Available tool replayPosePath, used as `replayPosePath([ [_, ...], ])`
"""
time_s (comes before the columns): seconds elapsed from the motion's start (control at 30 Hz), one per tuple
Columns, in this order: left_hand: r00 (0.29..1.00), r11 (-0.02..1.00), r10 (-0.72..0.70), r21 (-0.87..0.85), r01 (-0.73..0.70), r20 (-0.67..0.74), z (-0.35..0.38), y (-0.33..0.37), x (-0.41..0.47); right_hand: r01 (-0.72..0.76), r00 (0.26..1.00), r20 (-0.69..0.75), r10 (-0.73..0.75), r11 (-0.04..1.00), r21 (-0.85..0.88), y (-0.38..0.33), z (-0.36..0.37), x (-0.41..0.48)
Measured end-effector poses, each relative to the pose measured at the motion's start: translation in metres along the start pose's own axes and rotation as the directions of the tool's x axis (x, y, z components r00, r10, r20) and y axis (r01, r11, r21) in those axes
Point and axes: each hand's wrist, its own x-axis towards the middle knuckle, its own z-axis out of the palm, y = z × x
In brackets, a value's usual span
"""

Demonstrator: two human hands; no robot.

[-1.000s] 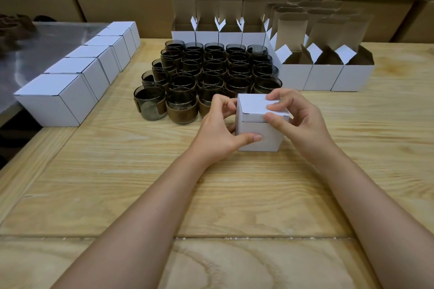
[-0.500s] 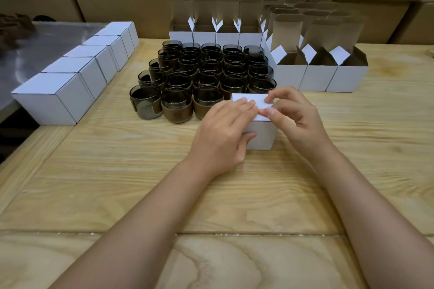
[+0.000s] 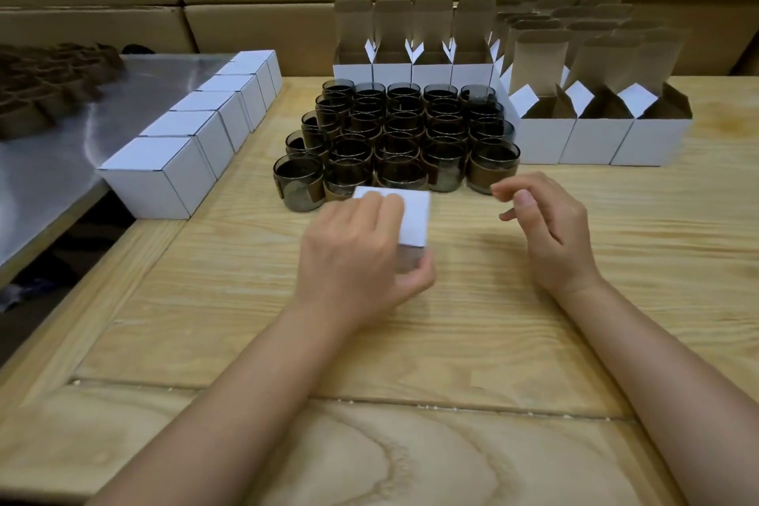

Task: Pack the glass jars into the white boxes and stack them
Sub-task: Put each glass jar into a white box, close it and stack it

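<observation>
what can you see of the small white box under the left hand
The white box is a small, cube-like carton of plain white card with its lid closed. It shows a bright top face and a shaded near side, slightly blurred. The left hand grips it from above, fingers over the top and thumb on the near side. It sits just in front of the dark glass jars, over the wooden table; whether it is lifted is unclear. The right hand is clear of it.

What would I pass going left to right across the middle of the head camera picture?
Shiny metal top → row of closed white boxes → glass jars → three open white boxes. The small box in the left hand overlaps the jars, so it is left out.
</observation>
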Motion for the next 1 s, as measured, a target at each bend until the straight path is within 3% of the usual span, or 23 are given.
replayPosePath([
  [0.17,0.997,0.976,-0.037,0.215,0.022,0.065,-0.029,-0.070,-0.041,-0.075,0.997,0.036,0.075,0.997,-0.006,0.002,0.003,0.000],
  [0.37,0.992,0.923,-0.116,0.373,0.090,0.048,-0.052,-0.143,-0.075,-0.116,0.993,0.026,0.117,0.993,-0.018,0.002,0.001,0.001],
  [0.7,0.966,0.913,-0.249,0.348,0.213,0.062,-0.057,-0.199,-0.101,-0.139,0.990,0.029,0.140,0.990,-0.023,0.001,0.000,0.001],
  [0.83,0.905,0.864,-0.424,0.314,0.393,0.034,-0.056,-0.209,-0.105,-0.138,0.990,0.032,0.139,0.990,-0.031,0.002,0.001,0.001],
  [1.0,0.875,0.842,-0.479,0.316,0.436,0.069,-0.053,-0.213,-0.101,-0.142,0.989,0.038,0.143,0.989,-0.043,0.003,0.001,0.002],
])
